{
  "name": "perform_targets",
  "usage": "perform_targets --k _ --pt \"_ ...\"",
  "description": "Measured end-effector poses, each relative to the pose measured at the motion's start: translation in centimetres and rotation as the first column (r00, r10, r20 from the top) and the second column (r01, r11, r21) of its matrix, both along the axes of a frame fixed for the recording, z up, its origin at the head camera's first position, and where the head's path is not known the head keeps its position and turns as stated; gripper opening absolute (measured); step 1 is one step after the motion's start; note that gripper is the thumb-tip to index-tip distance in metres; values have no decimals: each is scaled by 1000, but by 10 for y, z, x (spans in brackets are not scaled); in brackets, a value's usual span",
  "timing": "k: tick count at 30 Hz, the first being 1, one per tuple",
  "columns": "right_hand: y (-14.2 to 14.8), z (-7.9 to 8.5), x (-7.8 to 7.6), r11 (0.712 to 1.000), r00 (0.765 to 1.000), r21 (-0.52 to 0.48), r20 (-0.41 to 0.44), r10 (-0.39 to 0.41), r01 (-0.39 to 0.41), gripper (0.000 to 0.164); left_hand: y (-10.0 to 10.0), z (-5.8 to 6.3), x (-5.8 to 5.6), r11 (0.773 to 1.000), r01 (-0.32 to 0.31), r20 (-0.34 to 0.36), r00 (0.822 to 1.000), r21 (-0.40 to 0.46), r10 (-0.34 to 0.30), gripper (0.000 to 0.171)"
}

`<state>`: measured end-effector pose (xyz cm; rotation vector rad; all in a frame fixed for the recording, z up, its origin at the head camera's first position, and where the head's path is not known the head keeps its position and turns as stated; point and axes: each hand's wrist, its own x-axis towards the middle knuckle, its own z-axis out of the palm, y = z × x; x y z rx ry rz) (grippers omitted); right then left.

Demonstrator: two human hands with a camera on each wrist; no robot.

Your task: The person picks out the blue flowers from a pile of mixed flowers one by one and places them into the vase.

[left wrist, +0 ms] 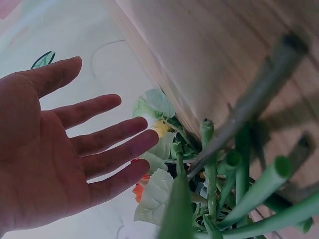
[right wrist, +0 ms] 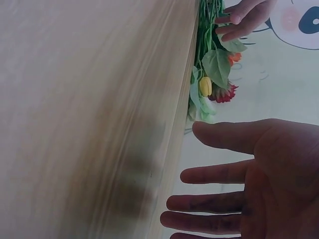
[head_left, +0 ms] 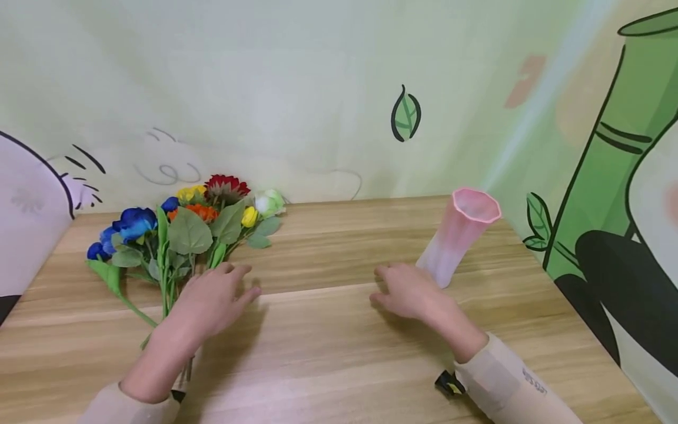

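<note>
Hovering over the stems of an artificial-looking flower bunch [head_left: 190,232], well to the left of the pink-and-white fluted vase [head_left: 462,235], the person's left hand [head_left: 213,297] has its fingers spread and extended, with nothing in its grasp. The right hand [head_left: 405,290] is just beside the vase's base, on its left side, fingers likewise apart and palm bare; from here I can't tell whether it brushes the vase. The vase stands mouth up on the wood-grain table [head_left: 318,359]. All the flowers lie to its left: a dark red bloom [head_left: 226,186], a yellow tulip [head_left: 249,217] and a white-and-green bloom [head_left: 270,203] on the side nearer the vase, a large blue bloom [head_left: 135,222] farther off (the handsomest of the lot, to my eye). I'd judge this a moment of readiness: both hands are free, and no stem shows in the vase's mouth. To take up a single flower, the left hand would need to come down and pinch one stem, easing it clear of its tangled neighbours; to steady the vase, the right hand would need only a short reach and a gentle curl around its wall.
</note>
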<state>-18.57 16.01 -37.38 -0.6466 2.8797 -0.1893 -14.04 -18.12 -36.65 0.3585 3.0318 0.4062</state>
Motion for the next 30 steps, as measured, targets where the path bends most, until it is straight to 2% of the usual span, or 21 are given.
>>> perform_targets --k 5,13,18,24,30 --pt "1 -2 0 1000 1000 -14 4 7 -7 52 -2 -1 0 1000 -11 5 1000 -7 11 59" --pt "1 2 -4 1000 1000 0 14 -7 7 55 -7 5 -3 1000 -11 11 1000 13 11 63" --pt "2 2 -4 1000 1000 0 19 -5 5 57 -14 8 -4 998 -39 3 999 43 39 65" --pt "6 3 -2 1000 1000 -8 9 -2 2 54 -19 12 -2 992 -82 -73 993 98 89 54" --pt "8 5 -1 1000 1000 -14 2 -5 5 53 -31 17 1 982 -151 -128 978 114 165 44"
